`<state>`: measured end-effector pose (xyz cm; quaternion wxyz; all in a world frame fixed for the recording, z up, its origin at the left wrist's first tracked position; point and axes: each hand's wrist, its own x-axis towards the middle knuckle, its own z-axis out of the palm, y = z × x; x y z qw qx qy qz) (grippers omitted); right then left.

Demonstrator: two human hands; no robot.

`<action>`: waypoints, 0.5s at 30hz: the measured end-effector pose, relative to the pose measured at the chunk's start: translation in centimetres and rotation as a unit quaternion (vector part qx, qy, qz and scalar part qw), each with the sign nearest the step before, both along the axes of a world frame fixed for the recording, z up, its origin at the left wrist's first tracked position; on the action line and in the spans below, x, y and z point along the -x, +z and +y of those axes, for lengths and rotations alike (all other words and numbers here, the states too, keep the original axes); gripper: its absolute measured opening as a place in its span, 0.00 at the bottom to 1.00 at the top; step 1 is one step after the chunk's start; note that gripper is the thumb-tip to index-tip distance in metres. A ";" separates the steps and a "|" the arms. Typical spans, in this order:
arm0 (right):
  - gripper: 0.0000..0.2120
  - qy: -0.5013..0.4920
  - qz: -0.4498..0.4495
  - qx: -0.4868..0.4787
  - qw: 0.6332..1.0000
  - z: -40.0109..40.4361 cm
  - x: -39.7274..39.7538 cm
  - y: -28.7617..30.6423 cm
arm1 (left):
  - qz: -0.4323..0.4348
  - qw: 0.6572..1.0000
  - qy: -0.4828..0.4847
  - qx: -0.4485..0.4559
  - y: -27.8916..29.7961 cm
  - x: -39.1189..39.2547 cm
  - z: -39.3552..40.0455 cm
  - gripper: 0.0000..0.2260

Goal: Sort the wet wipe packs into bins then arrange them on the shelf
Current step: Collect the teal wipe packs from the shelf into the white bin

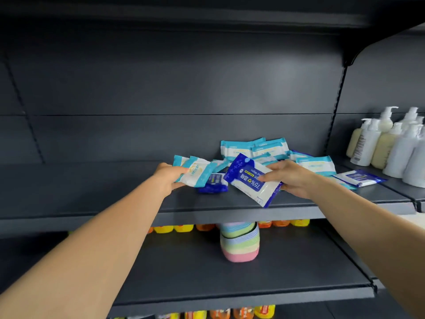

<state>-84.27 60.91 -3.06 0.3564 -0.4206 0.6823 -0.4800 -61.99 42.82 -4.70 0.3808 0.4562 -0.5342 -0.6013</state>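
Dark shelf (230, 203), left hand (166, 178) grips teal pack (197, 172), right hand (292, 178) pinches blue pack (250, 180) (label inverted)

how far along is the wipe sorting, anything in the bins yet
Early stage. Nothing looks sorted: the stack of pastel bins sits nested on the lower shelf, with no packs seen in it. In hand: the left hand grips a teal pack, the right hand a dark blue pack. Left: the mixed pile on the upper shelf needs sorting and arranging.
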 end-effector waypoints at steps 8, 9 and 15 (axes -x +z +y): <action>0.08 -0.012 -0.071 0.014 0.997 1.4 -14.3 -3.3 | 0.125 0.986 -0.034 -0.105 -2.9 -15.9 5.4 0.13; 0.10 -0.019 -0.080 0.011 0.997 1.6 -16.0 -4.1 | 0.128 0.985 -0.031 -0.108 -3.5 -17.9 6.1 0.09; 0.12 -0.038 -0.126 -0.058 0.990 1.4 -24.8 -10.0 | 0.162 0.972 -0.063 -0.158 -8.9 -28.1 8.6 0.04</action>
